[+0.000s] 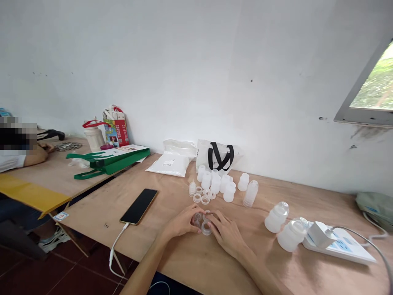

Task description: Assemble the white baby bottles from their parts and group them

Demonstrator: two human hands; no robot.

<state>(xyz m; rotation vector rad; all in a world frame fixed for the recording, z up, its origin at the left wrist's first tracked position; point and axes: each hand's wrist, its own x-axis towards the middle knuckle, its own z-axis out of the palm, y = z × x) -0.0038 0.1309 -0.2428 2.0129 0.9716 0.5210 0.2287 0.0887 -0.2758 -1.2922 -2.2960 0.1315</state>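
Low over the table front, my left hand (183, 221) curls its fingers and thumb around a clear round plastic piece (198, 217). Facing it, my right hand (229, 232) has its fingers bent over a clear plastic ring (206, 228), thumb and fingertips against it. The fingers partly cover these small parts, so their exact shape is unclear. Just beyond lie several loose plastic rings (205, 199) and a small ribbed clear piece (192, 188). Behind them stand several frosted plastic bottles (229, 192); a clear ribbed cylinder (251, 194) is to their right.
Two capped bottles (276, 217) stand right, beside a power strip (353, 250) with a plugged-in charger (321, 234). On the left lies a phone (139, 207) with its cable. A white plastic packet (170, 163) and tote bag (215, 157) line the wall. Another person sits far left.
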